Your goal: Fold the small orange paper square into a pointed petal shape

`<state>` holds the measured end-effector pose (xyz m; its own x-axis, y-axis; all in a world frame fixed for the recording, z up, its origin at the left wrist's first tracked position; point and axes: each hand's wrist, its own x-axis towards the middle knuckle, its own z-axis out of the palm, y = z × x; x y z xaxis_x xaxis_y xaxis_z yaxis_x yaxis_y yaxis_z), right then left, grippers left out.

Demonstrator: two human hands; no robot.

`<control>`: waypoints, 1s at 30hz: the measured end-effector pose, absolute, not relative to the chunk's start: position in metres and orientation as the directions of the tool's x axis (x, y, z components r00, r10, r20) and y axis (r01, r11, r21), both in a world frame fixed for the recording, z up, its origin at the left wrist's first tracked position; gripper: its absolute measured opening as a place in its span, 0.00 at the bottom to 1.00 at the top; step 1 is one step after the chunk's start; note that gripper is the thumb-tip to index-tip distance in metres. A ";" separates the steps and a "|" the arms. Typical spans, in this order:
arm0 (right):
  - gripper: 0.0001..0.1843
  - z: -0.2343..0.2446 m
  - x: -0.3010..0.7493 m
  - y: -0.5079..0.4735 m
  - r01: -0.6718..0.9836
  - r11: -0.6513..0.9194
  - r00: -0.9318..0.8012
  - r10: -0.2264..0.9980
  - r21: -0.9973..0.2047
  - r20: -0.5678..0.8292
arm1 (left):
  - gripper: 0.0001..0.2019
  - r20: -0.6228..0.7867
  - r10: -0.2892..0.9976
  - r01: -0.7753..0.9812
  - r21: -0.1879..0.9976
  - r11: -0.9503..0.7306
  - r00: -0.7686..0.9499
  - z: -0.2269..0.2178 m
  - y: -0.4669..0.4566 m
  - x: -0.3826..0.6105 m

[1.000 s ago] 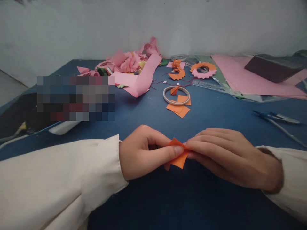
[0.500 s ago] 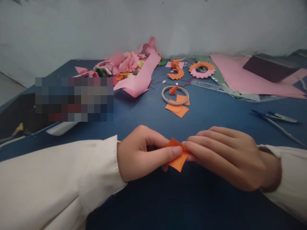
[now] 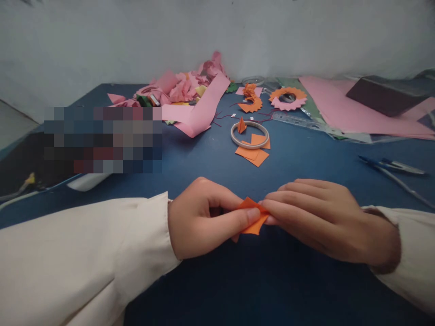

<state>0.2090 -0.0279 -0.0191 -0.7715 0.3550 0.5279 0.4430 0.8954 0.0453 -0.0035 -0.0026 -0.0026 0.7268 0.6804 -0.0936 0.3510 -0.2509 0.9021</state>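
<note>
1. Left hand (image 3: 204, 217) and right hand (image 3: 319, 222) pinching a small folded orange paper piece (image 3: 253, 217) from either side, near the front edge of the blue tabletop (image 3: 204, 158).
2. Further back: tape ring (image 3: 249, 134) touching loose orange paper squares (image 3: 253, 155).
3. Pink paper scraps (image 3: 183, 90) heaped toward the far edge.
4. Pen (image 3: 394, 166) near the right edge.

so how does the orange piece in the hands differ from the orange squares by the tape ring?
The held orange piece is folded and pinched between left hand and right hand; the orange squares lie flat, unfolded and untouched, overlapping beside the tape ring. Both are the same orange paper.
</note>
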 end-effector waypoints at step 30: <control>0.14 -0.019 0.208 -0.028 0.571 0.792 -0.534 0.558 -0.215 0.635 | 0.09 0.527 0.179 0.336 -0.217 -0.917 0.831 -0.009 0.014 -0.016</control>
